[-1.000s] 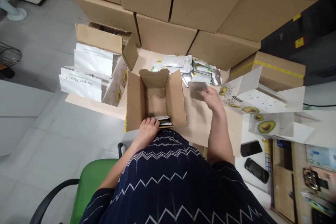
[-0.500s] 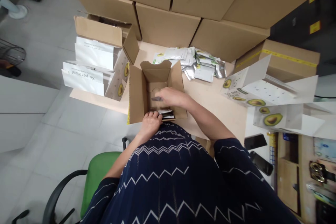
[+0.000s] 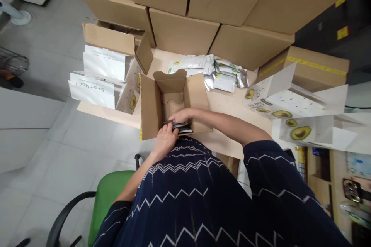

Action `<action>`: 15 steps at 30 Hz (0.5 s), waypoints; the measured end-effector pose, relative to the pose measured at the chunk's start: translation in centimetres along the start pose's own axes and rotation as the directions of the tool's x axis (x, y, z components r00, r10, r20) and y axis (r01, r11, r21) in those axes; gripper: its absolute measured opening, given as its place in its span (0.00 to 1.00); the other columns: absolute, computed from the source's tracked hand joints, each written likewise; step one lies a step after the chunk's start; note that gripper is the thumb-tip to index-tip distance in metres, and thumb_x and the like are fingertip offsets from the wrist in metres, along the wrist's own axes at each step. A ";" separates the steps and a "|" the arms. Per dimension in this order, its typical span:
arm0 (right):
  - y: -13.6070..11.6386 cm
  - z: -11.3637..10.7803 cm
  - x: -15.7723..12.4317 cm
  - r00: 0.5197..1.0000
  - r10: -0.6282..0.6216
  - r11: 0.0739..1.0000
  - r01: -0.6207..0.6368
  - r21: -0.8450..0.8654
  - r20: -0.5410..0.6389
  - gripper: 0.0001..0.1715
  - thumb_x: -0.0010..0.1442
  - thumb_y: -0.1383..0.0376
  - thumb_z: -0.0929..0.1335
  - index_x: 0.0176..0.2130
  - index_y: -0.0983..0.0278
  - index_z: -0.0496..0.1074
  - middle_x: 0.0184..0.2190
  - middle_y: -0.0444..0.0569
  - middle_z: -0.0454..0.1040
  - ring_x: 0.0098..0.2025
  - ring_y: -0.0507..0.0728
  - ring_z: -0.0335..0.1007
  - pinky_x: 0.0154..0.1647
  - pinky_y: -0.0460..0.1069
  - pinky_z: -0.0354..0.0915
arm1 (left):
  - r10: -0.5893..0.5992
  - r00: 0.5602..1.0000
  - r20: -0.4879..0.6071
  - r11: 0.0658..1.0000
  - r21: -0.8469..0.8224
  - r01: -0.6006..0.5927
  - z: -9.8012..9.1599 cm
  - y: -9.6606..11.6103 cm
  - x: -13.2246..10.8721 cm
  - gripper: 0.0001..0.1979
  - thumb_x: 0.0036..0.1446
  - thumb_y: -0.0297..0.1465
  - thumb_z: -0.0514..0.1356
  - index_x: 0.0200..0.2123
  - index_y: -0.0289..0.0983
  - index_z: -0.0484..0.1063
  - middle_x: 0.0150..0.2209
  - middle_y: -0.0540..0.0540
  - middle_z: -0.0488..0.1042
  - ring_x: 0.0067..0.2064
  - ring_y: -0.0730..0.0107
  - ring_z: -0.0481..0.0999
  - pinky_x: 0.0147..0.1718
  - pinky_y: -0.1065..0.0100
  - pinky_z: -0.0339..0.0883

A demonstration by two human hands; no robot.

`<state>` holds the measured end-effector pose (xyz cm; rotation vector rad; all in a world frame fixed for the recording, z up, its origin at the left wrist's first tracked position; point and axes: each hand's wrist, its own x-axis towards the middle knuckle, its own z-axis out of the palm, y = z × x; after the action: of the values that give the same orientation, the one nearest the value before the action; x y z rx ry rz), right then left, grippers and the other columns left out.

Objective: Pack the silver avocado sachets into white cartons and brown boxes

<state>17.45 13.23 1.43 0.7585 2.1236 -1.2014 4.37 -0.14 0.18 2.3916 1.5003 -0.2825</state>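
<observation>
An open cardboard box (image 3: 150, 104) stands on the table in front of me. Inside its near end lies a small stack of silver sachets (image 3: 183, 128). My left hand (image 3: 165, 137) curls over the near edge of the box and presses against that stack. My right hand (image 3: 180, 116) reaches into the box from the right and holds a sachet down on top of the stack, fingers closed on it. A loose pile of silver and green sachets (image 3: 213, 72) lies on the table behind the box.
Big closed cartons (image 3: 182, 34) are stacked along the back. An open carton with white Super Meal packs (image 3: 100, 75) sits at the left table edge. Flat avocado-printed cartons (image 3: 292, 104) lie at the right. My green chair (image 3: 107, 197) is below.
My right hand took a sachet from the pile at the back, carried it into the box and lowered it onto the stack. My left hand stayed at the stack.
</observation>
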 end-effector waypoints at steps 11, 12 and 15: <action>-0.8 -0.6 -1.4 0.993 -0.079 0.994 0.086 -0.067 0.093 0.16 0.62 0.67 0.64 0.42 0.74 0.78 0.37 0.56 0.79 0.32 0.54 0.69 0.32 0.48 0.61 | -0.002 0.998 -0.069 0.999 0.048 0.006 0.1 -0.3 -0.2 0.13 0.63 0.37 0.60 0.49 0.41 0.75 0.63 0.35 0.65 0.57 0.50 0.69 0.55 0.53 0.63; -0.7 -1.1 -2.4 0.991 -0.117 0.993 0.119 -0.021 0.064 0.16 0.62 0.66 0.65 0.41 0.73 0.78 0.36 0.55 0.79 0.32 0.54 0.70 0.33 0.48 0.61 | 0.006 0.999 -0.045 0.998 0.061 -0.003 0.2 -0.4 -0.1 0.13 0.64 0.37 0.59 0.50 0.41 0.74 0.62 0.35 0.67 0.55 0.52 0.71 0.52 0.54 0.64; 0.7 -3.0 -6.2 0.955 -0.255 0.921 0.288 0.261 -0.155 0.16 0.61 0.60 0.68 0.42 0.68 0.79 0.36 0.49 0.80 0.36 0.54 0.73 0.40 0.47 0.64 | 0.032 0.999 -0.003 0.996 0.083 -0.032 0.4 -0.6 -0.1 0.13 0.66 0.36 0.55 0.50 0.42 0.73 0.61 0.38 0.69 0.51 0.54 0.73 0.46 0.57 0.66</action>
<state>21.54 14.99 6.74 0.6823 2.2360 -1.6723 3.81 -0.11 -0.22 2.4801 1.4783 -0.3388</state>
